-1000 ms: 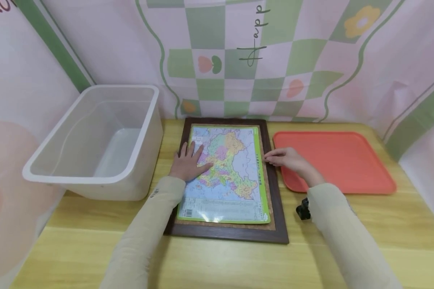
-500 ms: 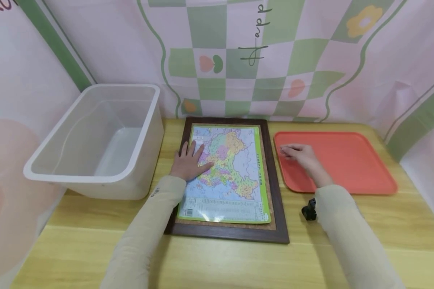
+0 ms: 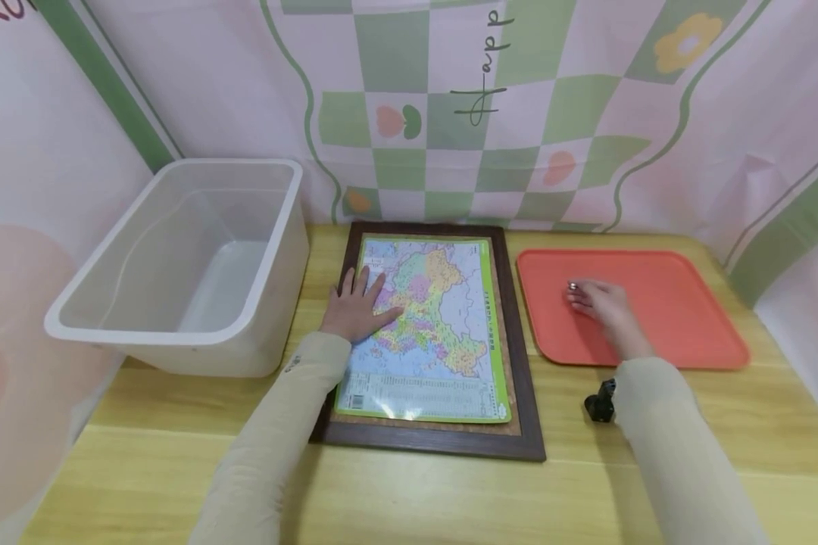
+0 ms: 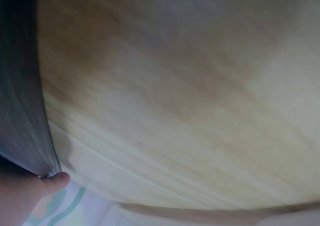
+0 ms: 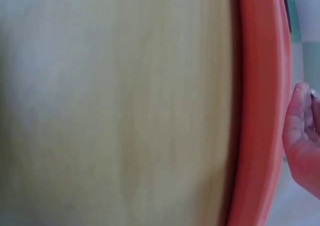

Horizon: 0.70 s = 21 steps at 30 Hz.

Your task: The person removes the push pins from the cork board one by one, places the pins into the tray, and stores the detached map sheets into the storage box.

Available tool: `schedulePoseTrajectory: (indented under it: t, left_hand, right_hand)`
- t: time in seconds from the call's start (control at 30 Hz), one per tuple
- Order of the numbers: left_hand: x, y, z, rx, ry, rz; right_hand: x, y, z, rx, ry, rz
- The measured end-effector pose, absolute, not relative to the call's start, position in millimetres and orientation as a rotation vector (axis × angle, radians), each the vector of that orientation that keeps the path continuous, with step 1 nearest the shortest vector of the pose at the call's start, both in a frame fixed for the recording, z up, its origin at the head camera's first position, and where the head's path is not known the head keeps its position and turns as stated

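A colourful map sheet (image 3: 460, 318) with a green border lies on a cork board (image 3: 443, 428) in a dark brown frame. Spread across the map's left side, my left hand (image 3: 354, 309) rests with fingers apart. My right hand (image 3: 607, 306) is over the red tray (image 3: 682, 303), pinching a small shiny silver piece (image 3: 572, 286) between thumb and fingertips; its exact kind is too small to tell. The right wrist view shows the same hand (image 5: 305, 136) at the right edge, past the tray's red rim. In the left wrist view only one finger (image 4: 52, 183) shows, beside the dark frame (image 4: 22, 95).
A deep white translucent bin (image 3: 273, 303) stands left of the board. The wooden table (image 3: 409, 492) bears everything, with a patterned cloth (image 3: 450, 166) hanging behind. A black device (image 3: 601, 401) sits by my right sleeve.
My right hand has moved right, from the frame's right edge to above the red tray, with the silver piece now visible at its fingertips. My left hand has stayed on the map.
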<state>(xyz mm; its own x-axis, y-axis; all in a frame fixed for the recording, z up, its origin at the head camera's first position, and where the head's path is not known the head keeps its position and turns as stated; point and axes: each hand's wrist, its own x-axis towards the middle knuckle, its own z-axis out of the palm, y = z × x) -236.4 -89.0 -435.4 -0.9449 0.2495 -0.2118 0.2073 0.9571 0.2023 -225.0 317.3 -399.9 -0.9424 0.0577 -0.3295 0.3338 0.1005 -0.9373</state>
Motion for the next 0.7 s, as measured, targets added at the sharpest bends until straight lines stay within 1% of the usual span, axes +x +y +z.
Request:
schedulePoseTrajectory:
  t: [0.13,0.33,0.7]
  left_hand:
    - [-236,-89,-436,0.34,2.872,0.262]
    - [-236,-89,-435,0.339,2.873,0.258]
    - [-236,-88,-433,0.337,2.868,0.255]
  right_hand:
    - [-223,327,-405,0.456,2.06,-2.054]
    - [-221,335,-408,0.501,2.003,-2.084]
    - [-219,335,-408,0.497,1.942,-2.162]
